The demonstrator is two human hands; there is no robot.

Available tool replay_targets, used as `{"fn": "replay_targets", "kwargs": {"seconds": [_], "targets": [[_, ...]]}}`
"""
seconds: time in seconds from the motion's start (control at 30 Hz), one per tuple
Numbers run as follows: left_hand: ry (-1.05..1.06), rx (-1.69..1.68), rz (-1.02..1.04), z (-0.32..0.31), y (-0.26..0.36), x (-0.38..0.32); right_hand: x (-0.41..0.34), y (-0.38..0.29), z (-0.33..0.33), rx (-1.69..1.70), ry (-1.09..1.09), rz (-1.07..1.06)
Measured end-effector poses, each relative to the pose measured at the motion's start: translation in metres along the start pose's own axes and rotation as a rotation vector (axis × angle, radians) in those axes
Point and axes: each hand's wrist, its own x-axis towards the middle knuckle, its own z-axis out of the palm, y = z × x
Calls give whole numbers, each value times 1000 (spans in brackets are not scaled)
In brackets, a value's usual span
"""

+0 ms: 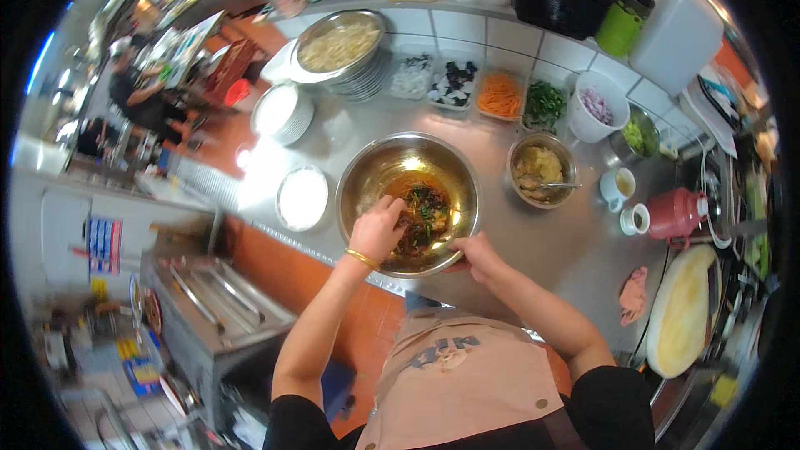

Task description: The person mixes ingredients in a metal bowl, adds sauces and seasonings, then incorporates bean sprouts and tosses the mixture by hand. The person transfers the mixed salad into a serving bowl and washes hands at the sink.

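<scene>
A wide metal mixing bowl [350, 200] stands on the steel worktop before me. Inside it lies a wet mix of chopped greens and dark shreds [428, 215] in brown liquid. My left hand [377, 225], with a gold bangle at the wrist, reaches over the near left rim into the bowl. Its fingers are bent down at the mix's left side; whether they pinch any of it is hidden. At the near right, my right hand [473, 256] grips the bowl's rim, thumb on top and fingers underneath. Left of the bowl sits a white round dish [302, 198].
Along the tiled wall stand tubs of shredded carrot [499, 95], chopped greens [544, 103] and diced red onion [595, 106]. A smaller metal bowl of yellowish mash [542, 169] holds a spoon. Stacked plates [284, 114] stand far left. A co-worker [140, 90] is beyond.
</scene>
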Motion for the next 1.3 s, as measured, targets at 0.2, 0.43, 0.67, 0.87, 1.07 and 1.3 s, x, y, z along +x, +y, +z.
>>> {"fn": "replay_targets", "kwargs": {"seconds": [0.2, 0.43, 0.67, 0.87, 1.07, 1.3], "targets": [[-96, -229, 381, -76, -36, 100, 35, -29, 46, 125, 194, -52], [-300, -139, 620, -88, -53, 185, 53, -47, 75, 260, 368, -86], [-349, -396, 712, -86, -55, 211, 59, -54, 79, 337, 320, -146], [-187, -1, 670, -100, -42, 201, 44, -62, 83, 304, 313, -229], [-391, -179, 710, -94, -46, 210, 28, -62, 81, 290, 286, -253], [-289, -321, 860, -87, -39, 176, 20, -56, 75, 317, 287, -257]]}}
